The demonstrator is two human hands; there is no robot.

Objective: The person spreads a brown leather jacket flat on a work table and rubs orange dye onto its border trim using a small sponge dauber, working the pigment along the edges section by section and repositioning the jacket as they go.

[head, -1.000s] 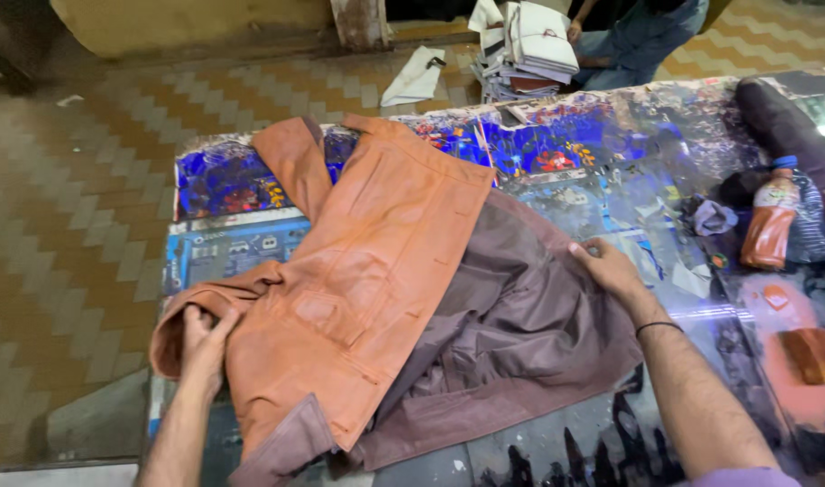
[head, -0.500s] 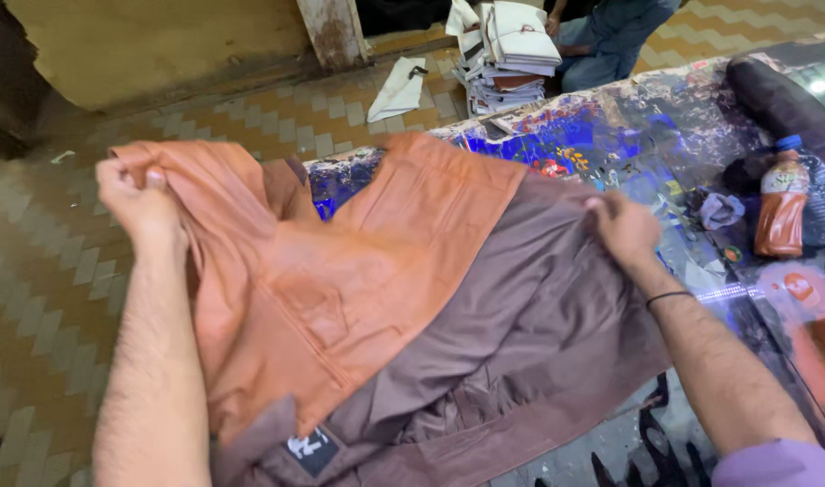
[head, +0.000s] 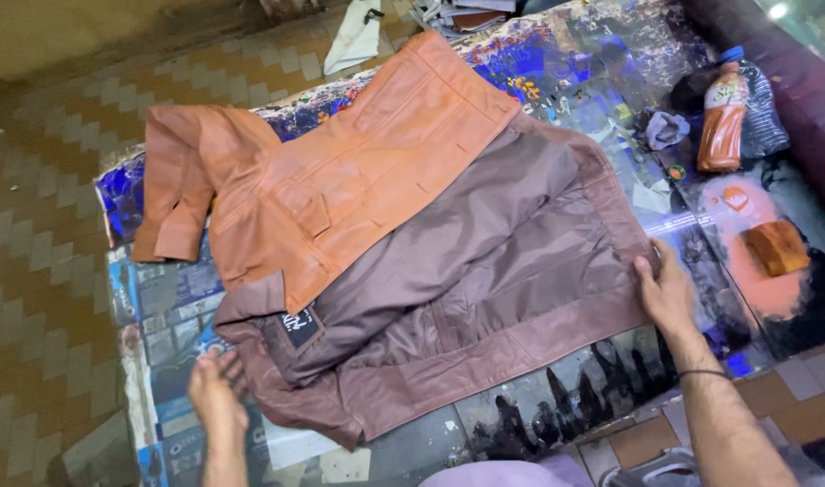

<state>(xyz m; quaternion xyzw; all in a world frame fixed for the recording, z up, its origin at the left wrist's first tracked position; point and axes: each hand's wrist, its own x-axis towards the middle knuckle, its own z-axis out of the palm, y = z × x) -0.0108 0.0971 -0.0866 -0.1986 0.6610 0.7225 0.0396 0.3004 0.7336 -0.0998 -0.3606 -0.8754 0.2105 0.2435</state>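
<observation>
An orange-brown leather jacket lies spread on the table, one front panel folded open to show its dull purple-brown lining. A dark label sits at the collar near the lower left. My right hand presses on the jacket's right edge, fingers on the hem. My left hand hovers open, palm up, just beside the collar end at the lower left, holding nothing. One sleeve lies folded over at the upper left.
The table is covered in glossy printed sheets. At the right stand an orange drink bottle and a clear bottle; an orange-brown sponge and a crumpled rag lie nearby. Tiled floor at left, white paper at top.
My left hand lifted the orange sleeve side up, then let it go; the sleeve now lies flat at the upper left. The jacket is spread wider. My right hand slid along the hem.
</observation>
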